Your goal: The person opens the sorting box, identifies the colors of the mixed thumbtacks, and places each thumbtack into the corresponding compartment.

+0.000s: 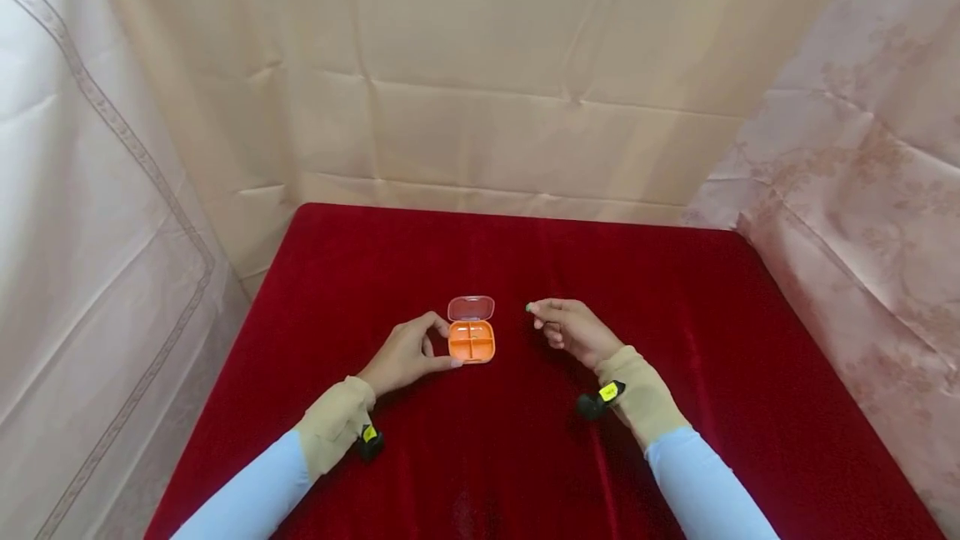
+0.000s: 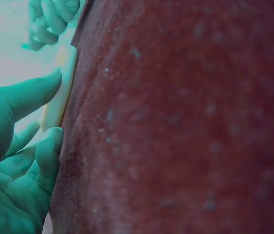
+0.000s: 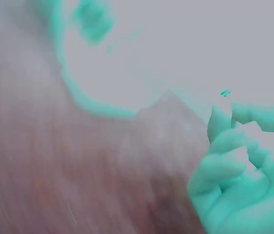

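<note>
An orange pill box [image 1: 472, 359] with four-way dividers lies on the red cloth in the head view, its clear lid [image 1: 471, 307] raised on the far side. My left hand [image 1: 408, 354] holds the box from the left, thumb at the near edge and fingers at the far left corner. In the left wrist view the pill box [image 2: 64, 87] shows edge-on between thumb and fingers. To the right of the box, my right hand [image 1: 573, 329] pinches a tiny green piece [image 1: 528, 307], perhaps a pill, between thumb and forefinger. Its other fingers are curled.
A table under red velvet cloth [image 1: 637, 290] fills the lower head view. Beige curtain [image 1: 465, 90] hangs behind it, with pale cloths at both sides. Each wrist carries a small black camera, the right-hand camera [image 1: 592, 405] hanging just above the cloth.
</note>
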{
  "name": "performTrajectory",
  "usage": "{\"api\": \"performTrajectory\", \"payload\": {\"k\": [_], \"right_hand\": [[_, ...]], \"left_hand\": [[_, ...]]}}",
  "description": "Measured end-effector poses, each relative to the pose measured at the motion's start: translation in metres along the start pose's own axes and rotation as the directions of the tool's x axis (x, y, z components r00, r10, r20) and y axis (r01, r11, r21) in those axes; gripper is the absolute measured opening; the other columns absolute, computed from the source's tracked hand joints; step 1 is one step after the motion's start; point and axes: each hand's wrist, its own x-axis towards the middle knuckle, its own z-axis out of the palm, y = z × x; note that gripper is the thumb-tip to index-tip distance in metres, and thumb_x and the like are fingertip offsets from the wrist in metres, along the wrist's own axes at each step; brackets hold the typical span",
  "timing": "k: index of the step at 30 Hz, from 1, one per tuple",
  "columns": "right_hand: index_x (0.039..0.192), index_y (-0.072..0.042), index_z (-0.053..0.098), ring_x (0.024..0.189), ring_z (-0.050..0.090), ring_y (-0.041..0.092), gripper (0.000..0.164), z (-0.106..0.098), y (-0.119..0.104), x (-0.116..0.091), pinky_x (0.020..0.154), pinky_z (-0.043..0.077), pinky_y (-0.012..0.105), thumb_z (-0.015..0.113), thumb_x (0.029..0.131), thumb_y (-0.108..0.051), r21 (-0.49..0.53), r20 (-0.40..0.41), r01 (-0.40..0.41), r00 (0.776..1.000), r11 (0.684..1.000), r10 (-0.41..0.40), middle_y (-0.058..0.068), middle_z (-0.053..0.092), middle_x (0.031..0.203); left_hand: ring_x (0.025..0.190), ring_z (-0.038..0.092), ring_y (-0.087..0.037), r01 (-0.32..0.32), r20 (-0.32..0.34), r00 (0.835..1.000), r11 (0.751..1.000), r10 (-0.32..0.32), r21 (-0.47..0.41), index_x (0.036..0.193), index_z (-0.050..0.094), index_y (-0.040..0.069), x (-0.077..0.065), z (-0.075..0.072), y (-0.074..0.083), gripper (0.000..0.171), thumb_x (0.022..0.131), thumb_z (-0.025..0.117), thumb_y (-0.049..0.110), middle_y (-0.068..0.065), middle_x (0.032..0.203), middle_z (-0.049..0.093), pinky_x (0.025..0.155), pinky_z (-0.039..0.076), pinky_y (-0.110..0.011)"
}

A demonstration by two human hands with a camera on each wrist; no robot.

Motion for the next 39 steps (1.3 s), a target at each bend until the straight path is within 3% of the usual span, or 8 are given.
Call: {"api": "performTrajectory", "payload": {"k": [2, 4, 8, 13, 21, 31, 39], "right_hand": [[0.109, -0.006, 0.064, 0.054, 0.035, 0.004, 0.019, -0.002, 0.001, -0.004, 0.053, 0.031, 0.019, 0.048, 0.110, -0.016, 0.275, 0.127, -0.038, 0.992, 0.961, 0.003, -0.002, 0.059, 0.082], [0.107, -0.010, 0.062, 0.055, 0.030, 0.004, 0.027, -0.004, 0.004, -0.008, 0.053, 0.030, 0.018, 0.036, 0.113, -0.015, 0.438, 0.248, -0.092, 0.968, 0.894, -0.022, -0.002, 0.057, 0.083], [0.109, -0.012, 0.062, 0.057, 0.024, 0.007, 0.038, -0.007, 0.013, -0.015, 0.054, 0.030, 0.019, 0.025, 0.115, -0.017, 0.541, 0.364, -0.156, 0.929, 0.826, -0.063, -0.001, 0.057, 0.086], [0.117, -0.011, 0.060, 0.058, 0.022, 0.007, 0.035, -0.010, 0.021, -0.018, 0.054, 0.029, 0.018, 0.026, 0.115, -0.019, 0.595, 0.371, -0.170, 0.925, 0.786, -0.081, 0.000, 0.055, 0.087], [0.105, -0.013, 0.058, 0.059, 0.022, 0.006, 0.030, -0.009, 0.021, -0.018, 0.051, 0.026, 0.016, 0.030, 0.115, -0.019, 0.564, 0.391, -0.202, 0.919, 0.801, -0.044, -0.002, 0.054, 0.087], [0.104, -0.013, 0.058, 0.059, 0.022, 0.007, 0.030, -0.008, 0.019, -0.019, 0.050, 0.026, 0.016, 0.031, 0.115, -0.018, 0.545, 0.395, -0.209, 0.918, 0.812, -0.028, -0.003, 0.054, 0.086], [0.104, -0.015, 0.060, 0.055, 0.030, 0.004, 0.024, -0.004, 0.016, -0.018, 0.048, 0.029, 0.016, 0.038, 0.113, -0.018, 0.489, 0.335, -0.205, 0.942, 0.848, 0.035, -0.004, 0.054, 0.083]], "left_hand": [[0.063, 0.057, -0.013, 0.006, -0.006, 1.000, 1.000, -0.006, 0.001, 0.111, 0.062, 0.015, 0.001, -0.001, 0.001, 0.043, 0.082, 0.090, 0.029, 0.001, 0.074, 0.061, 0.060, 0.047, -0.027], [0.064, 0.058, -0.013, 0.014, -0.009, 1.000, 1.000, -0.014, 0.005, 0.111, 0.062, 0.016, 0.001, -0.001, 0.001, 0.043, 0.081, 0.090, 0.029, 0.001, 0.074, 0.061, 0.061, 0.047, -0.027], [0.064, 0.058, -0.013, 0.020, 0.008, 1.000, 1.000, -0.021, 0.009, 0.110, 0.061, 0.016, 0.001, -0.001, 0.001, 0.042, 0.082, 0.090, 0.029, 0.002, 0.075, 0.061, 0.061, 0.048, -0.027], [0.065, 0.058, -0.014, 0.023, 0.015, 1.000, 1.000, -0.023, -0.001, 0.110, 0.061, 0.015, 0.002, -0.001, 0.001, 0.042, 0.082, 0.090, 0.028, 0.001, 0.076, 0.061, 0.060, 0.048, -0.027], [0.065, 0.057, -0.013, 0.024, 0.016, 1.000, 1.000, -0.024, -0.010, 0.108, 0.061, 0.014, 0.002, 0.000, 0.000, 0.042, 0.081, 0.090, 0.027, -0.001, 0.084, 0.064, 0.060, 0.047, -0.027], [0.066, 0.059, -0.013, 0.023, 0.025, 0.999, 1.000, -0.022, -0.019, 0.109, 0.061, 0.015, 0.002, -0.001, -0.001, 0.042, 0.081, 0.090, 0.027, 0.001, 0.099, 0.066, 0.061, 0.048, -0.026], [0.067, 0.059, -0.013, 0.029, 0.028, 0.999, 0.999, -0.028, -0.017, 0.109, 0.061, 0.015, 0.002, -0.002, -0.001, 0.041, 0.082, 0.090, 0.026, 0.003, 0.103, 0.066, 0.063, 0.048, -0.026]]}}
